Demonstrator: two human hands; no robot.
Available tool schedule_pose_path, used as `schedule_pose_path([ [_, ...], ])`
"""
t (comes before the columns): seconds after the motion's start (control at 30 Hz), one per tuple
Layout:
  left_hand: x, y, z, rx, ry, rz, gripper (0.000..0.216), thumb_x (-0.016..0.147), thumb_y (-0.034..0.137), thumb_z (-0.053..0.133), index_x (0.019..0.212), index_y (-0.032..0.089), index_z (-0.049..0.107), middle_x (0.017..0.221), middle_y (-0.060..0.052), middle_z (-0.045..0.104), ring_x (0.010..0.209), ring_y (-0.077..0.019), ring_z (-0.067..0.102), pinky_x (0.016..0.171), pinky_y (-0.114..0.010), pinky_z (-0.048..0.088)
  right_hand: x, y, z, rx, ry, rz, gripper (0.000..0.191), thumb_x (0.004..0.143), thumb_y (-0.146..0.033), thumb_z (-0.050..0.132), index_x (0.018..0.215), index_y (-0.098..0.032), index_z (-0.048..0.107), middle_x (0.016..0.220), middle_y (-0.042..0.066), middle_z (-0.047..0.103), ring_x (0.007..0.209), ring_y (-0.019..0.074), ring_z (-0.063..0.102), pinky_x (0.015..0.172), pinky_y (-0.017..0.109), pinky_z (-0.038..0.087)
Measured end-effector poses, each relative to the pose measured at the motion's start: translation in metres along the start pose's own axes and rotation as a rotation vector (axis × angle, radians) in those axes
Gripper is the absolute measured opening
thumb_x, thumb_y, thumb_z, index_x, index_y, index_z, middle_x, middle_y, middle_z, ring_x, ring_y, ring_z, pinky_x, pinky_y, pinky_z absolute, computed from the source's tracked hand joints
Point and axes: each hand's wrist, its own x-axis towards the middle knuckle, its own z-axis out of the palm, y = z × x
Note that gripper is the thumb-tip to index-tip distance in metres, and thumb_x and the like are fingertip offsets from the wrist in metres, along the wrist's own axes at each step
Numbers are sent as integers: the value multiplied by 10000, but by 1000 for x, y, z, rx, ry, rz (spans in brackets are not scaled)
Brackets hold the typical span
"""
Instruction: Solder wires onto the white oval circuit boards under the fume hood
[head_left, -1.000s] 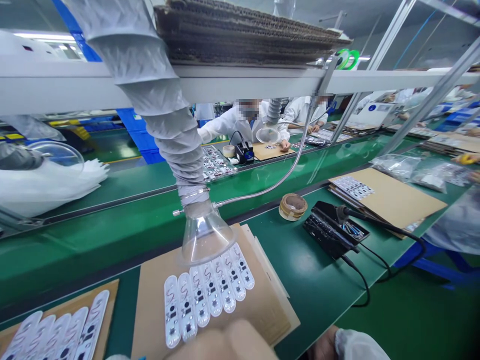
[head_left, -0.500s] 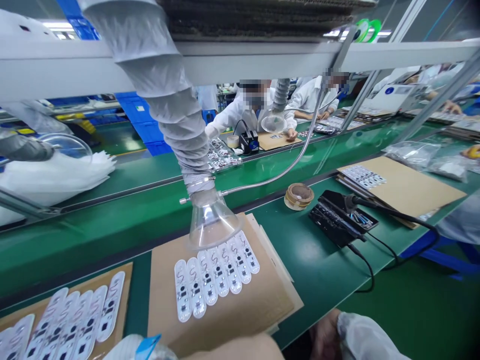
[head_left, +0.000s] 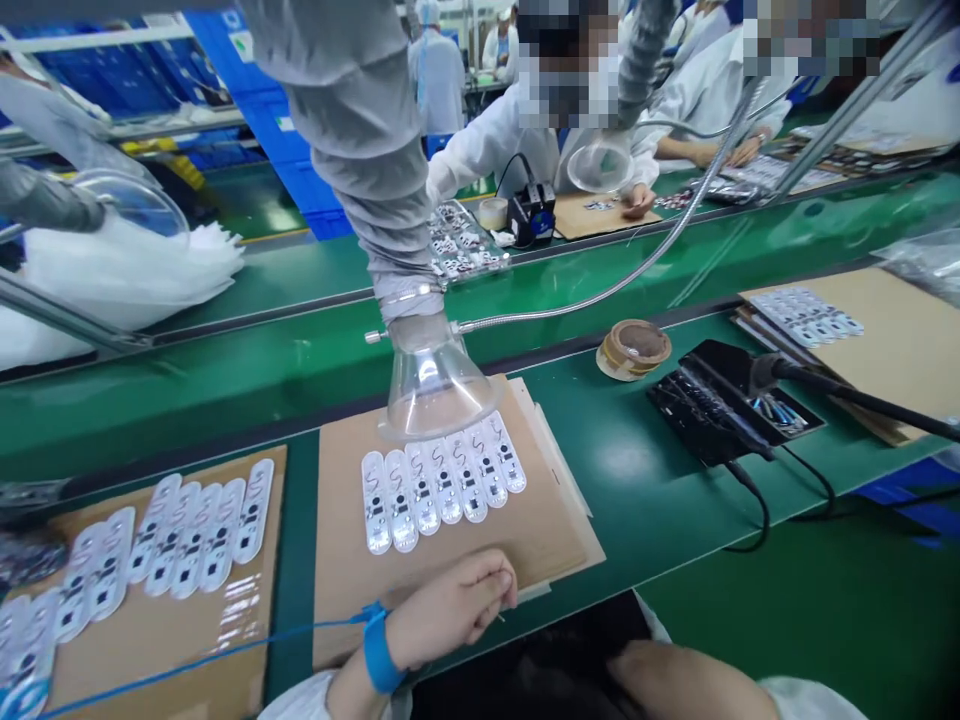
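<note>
Left hand: the left hand point(head_left: 450, 605) is curled into a loose fist. The fingertips point(head_left: 501, 583) are pressed together and rest on the near edge of the brown cardboard sheet point(head_left: 450, 545). I cannot tell if they pinch anything small.
Wrist: a blue wrist strap point(head_left: 377, 648) goes around it, and a blue cord point(head_left: 187, 660) runs off to the left.
Right hand: the right hand point(head_left: 675, 680) lies low at the bottom edge, below the table. Only its back shows, so I cannot tell if it is spread or closed.
White strips: a row of white circuit strips point(head_left: 442, 483) lies side by side in the middle of the cardboard sheet, just past the left hand.
Funnel: a clear funnel point(head_left: 435, 385) on a grey hose point(head_left: 367, 150) hangs right over the far end of the strips.
Left side: a second cardboard sheet point(head_left: 165, 640) holds more white strips point(head_left: 195, 535).
Right side: a tape roll point(head_left: 634, 348) and a black tool stand point(head_left: 727, 400) sit on the green table point(head_left: 622, 480).
Far side: other people in white coats point(head_left: 495, 140) work at another table.
</note>
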Motion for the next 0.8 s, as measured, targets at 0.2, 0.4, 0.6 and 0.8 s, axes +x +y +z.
schedule_pose_path([
  [0.2, 16, -6, 13, 232, 152, 71, 320, 1111, 482, 488, 954, 236, 619, 759, 26, 564, 685, -177, 507, 661, -301, 432, 27, -63, -33, -74, 179, -270, 238, 1053, -456, 806, 1151, -255, 724, 910, 3, 725, 789, 221, 682, 717, 312, 482],
  [0.4, 24, -10, 21, 461, 158, 253, 186, 1045, 250, 533, 915, 220, 663, 1082, -86, 777, 1036, -264, 675, 1000, -386, 545, 62, -85, -23, -130, 347, -591, 511, 1255, -565, 444, 917, -235, 639, 846, 30, 716, 769, 218, 668, 705, 318, 437],
  [0.6, 3, -14, 8, 211, 210, 174, 392, 1066, 572, 596, 896, 220, 622, 701, 64, 474, 647, -145, 405, 640, -286, 365, 55, -50, -62, 115, 275, -451, 745, 1190, -780, 400, 704, -229, 522, 653, -1, 549, 613, 188, 523, 604, 313, 376],
  [0.8, -21, -30, -17, 231, 350, 333, 462, 1082, 610, 579, 876, 204, 657, 839, -7, 623, 805, -179, 539, 781, -303, 451, 36, -9, -76, 292, 330, -328, 782, 1097, -869, 522, 653, -230, 600, 626, 32, 531, 577, 204, 493, 564, 363, 369],
])
